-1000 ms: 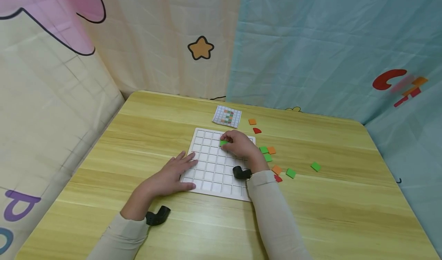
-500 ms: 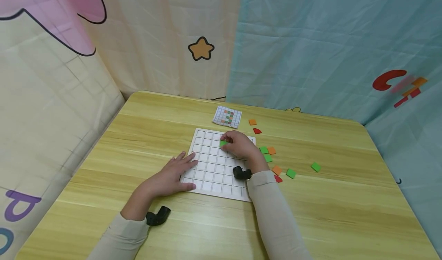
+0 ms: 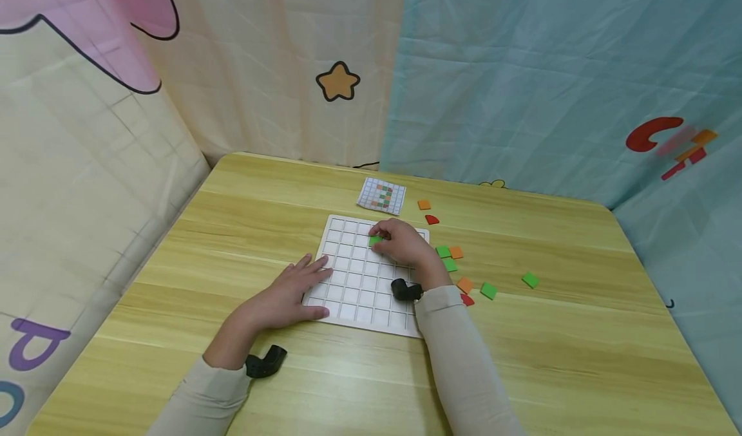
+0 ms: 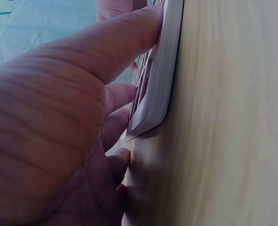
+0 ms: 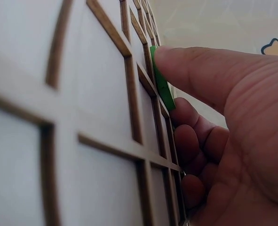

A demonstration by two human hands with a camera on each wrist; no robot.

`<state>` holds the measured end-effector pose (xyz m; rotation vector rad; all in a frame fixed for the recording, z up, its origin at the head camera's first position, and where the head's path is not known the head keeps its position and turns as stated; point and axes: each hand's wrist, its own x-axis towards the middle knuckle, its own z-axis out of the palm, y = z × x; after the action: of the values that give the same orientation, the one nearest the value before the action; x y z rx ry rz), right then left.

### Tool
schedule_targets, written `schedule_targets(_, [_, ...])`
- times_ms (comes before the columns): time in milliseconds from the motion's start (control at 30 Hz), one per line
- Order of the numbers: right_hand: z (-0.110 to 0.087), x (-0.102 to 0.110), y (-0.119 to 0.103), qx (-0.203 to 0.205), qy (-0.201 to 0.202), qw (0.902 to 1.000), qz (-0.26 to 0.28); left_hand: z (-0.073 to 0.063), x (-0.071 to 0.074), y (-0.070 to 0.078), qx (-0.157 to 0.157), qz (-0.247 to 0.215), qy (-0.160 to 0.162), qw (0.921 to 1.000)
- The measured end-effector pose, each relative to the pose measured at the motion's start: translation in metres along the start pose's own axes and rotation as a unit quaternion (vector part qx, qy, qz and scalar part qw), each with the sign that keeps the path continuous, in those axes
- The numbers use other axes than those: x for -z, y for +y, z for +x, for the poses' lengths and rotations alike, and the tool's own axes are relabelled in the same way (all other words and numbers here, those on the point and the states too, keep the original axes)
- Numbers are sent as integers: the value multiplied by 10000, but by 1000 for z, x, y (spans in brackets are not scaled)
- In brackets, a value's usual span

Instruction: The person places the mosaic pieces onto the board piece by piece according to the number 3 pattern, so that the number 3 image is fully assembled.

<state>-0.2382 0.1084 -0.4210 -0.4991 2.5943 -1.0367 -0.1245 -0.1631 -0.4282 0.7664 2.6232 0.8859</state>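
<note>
A white grid board with recessed square cells lies on the table. Over its far part, my right hand pinches a green square tile between thumb and fingers. The right wrist view shows this green tile tilted, close against the ridges of the board. My left hand rests at the board's left edge with its fingers spread. In the left wrist view the thumb of the left hand lies on the board's rim.
Behind the board lies a card printed with a coloured grid pattern. To the right are scattered tiles: orange squares, red quarter-rounds and green squares. Curtains hang behind the wooden table.
</note>
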Motion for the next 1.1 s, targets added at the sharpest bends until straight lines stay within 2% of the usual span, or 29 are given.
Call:
schedule_targets(233, [0, 1, 0, 7, 14, 10000, -26, 1, 0, -1, -13, -39, -1, 10000])
schedule_targets(500, [-2, 4, -2, -97, -20, 9997, 212, 1, 0, -1, 1, -14, -13, 10000])
schedule_targets(700, [1, 10, 0, 5, 156, 9994, 322, 0, 0, -1, 7, 12, 6, 10000])
schedule_targets(933, [8, 29, 7, 118, 405, 9974, 579, -1, -2, -4, -6, 21, 6, 10000])
schedule_targets(1100, [14, 49, 14, 38, 633, 9962, 591, 0, -3, -5, -8, 16, 19, 10000])
